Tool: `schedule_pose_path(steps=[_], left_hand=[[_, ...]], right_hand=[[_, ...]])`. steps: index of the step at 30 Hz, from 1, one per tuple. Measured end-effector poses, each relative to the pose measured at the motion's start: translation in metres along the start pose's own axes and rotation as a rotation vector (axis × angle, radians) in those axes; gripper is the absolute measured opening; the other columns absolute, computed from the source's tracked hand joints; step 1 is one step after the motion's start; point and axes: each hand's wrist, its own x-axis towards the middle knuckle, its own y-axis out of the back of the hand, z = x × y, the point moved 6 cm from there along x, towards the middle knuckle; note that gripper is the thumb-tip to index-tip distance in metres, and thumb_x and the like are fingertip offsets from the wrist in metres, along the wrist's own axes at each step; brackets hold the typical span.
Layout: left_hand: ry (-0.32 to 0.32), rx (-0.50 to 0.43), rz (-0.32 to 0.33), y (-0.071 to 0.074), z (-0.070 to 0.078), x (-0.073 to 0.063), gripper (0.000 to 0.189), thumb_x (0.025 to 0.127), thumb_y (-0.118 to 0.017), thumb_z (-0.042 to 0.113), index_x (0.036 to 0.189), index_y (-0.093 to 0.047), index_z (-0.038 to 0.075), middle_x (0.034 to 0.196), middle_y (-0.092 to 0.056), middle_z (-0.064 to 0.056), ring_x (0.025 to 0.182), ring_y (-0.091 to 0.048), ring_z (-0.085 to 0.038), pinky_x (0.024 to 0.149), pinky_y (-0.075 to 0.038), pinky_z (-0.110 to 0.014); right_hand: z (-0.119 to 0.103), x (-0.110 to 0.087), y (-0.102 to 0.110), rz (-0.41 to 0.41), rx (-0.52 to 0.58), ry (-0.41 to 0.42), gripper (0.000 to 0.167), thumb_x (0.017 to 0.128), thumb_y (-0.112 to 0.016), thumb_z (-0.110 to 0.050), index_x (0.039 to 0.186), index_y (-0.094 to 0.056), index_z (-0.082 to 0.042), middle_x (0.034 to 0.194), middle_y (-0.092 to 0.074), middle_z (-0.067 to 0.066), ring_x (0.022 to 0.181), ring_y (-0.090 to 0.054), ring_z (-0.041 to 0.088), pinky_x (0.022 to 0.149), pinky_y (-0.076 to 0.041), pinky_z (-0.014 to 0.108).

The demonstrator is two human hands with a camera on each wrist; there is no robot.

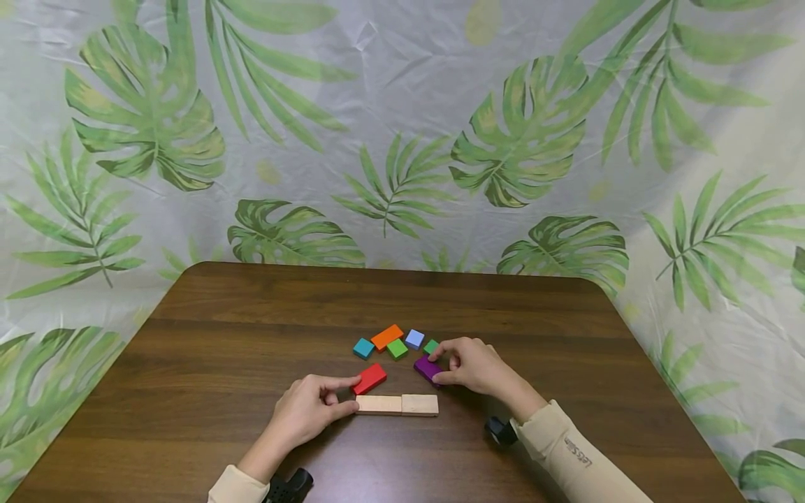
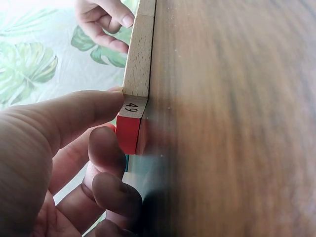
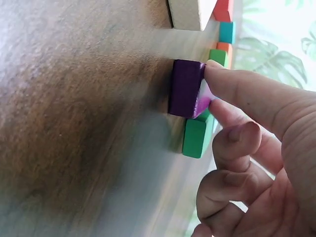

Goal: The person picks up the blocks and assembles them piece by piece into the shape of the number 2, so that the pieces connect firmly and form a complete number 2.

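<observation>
Two plain wooden blocks lie end to end in a row, the left block (image 1: pixel 379 404) against the right block (image 1: pixel 420 404). My left hand (image 1: pixel 308 409) has its thumb at the row's left end, where "49" is printed, and its index finger at the left edge of a red block (image 1: pixel 370 378) just behind. Its other fingers curl loosely. To the right, my right hand (image 1: pixel 473 365) pinches a purple block (image 3: pixel 186 89) between thumb and index finger, low over the table. A dark green block (image 3: pixel 195 138) sits right behind the purple one.
Behind the hands, a teal block (image 1: pixel 363 348), an orange block (image 1: pixel 386 337), a light green block (image 1: pixel 397 349) and a light blue block (image 1: pixel 414 339) lie grouped on the brown wooden table (image 1: pixel 251 314). A leaf-patterned cloth (image 1: pixel 402 105) hangs past the far edge.
</observation>
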Motion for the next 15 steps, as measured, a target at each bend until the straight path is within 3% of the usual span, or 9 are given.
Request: schedule_pose_path(steps=[9,15], left_hand=[[0.002,-0.004,-0.001,-0.0008,-0.0003,-0.0001,0.036,0.083,-0.093,0.035,0.118,-0.084,0.039,0.062,-0.057,0.013,0.053,-0.043,-0.007,0.051,-0.025,-0.024],[0.002,-0.005,-0.003,-0.0001,0.0000,0.0004,0.037,0.083,-0.093,0.036,0.118,-0.083,0.039,0.062,-0.058,0.013,0.053,-0.043,-0.008,0.051,-0.025,-0.024]], right_hand=[[-0.0060,0.0034,-0.0024,-0.050,0.007,0.062,0.024,0.093,-0.086,-0.026,0.116,-0.081,-0.021,0.063,-0.048,-0.009,0.059,-0.044,0.007,0.061,-0.031,0.025],[-0.0061,0.0021,0.0008,-0.037,-0.032,0.040,0.028,0.090,-0.089,-0.032,0.114,-0.079,-0.023,0.063,-0.051,-0.009,0.062,-0.048,0.007,0.070,-0.033,0.032]])
